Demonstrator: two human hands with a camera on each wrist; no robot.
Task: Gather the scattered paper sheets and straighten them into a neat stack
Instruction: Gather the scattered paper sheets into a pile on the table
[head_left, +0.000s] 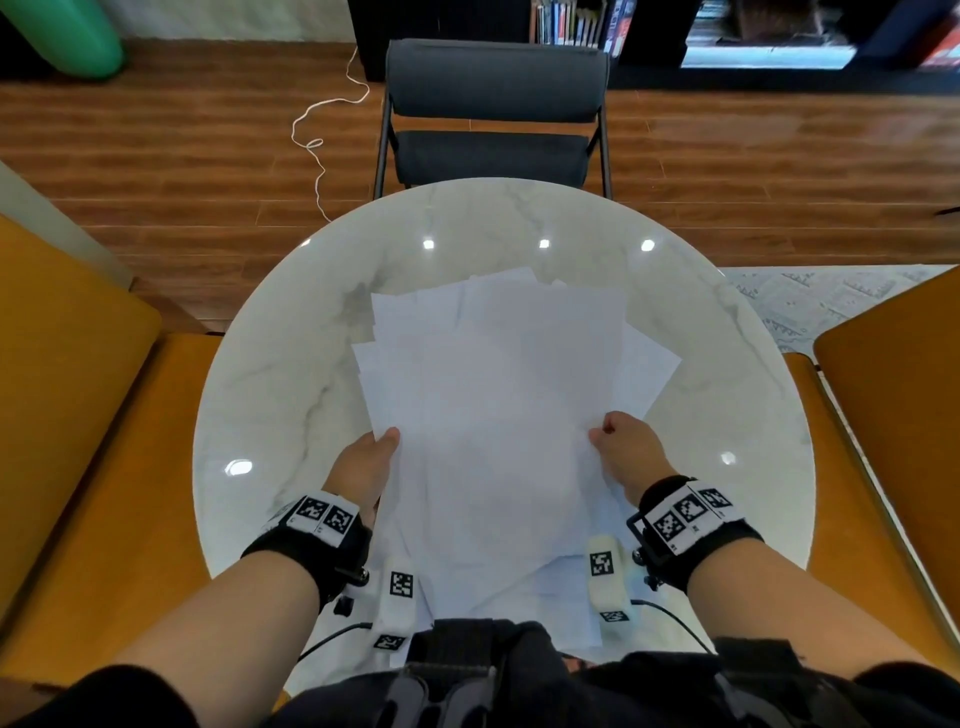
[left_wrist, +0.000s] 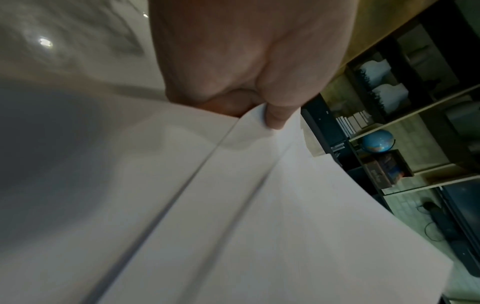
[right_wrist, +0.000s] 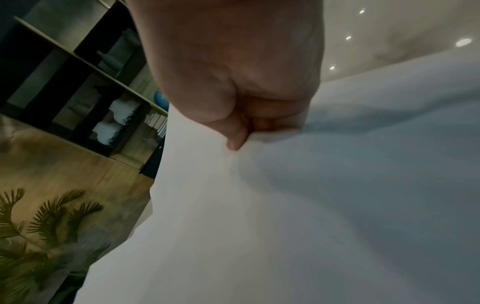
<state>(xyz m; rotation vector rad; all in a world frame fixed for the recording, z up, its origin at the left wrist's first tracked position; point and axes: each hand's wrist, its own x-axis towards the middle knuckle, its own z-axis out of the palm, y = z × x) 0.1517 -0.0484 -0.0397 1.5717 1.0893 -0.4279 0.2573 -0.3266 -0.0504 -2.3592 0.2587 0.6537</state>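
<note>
Gripping the paper sheets at both side edges, our left hand and right hand pinch the uneven pile over the bench, apparently ready to square it.

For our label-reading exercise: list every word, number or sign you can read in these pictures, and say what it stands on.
None can be read.
paper sheets: blank.
book spines on the shelf: lettering too blurred.
wristbands: black-and-white square code markers, no words; tiny print below is unreadable.
box beside the globe: print too blurred.
</note>
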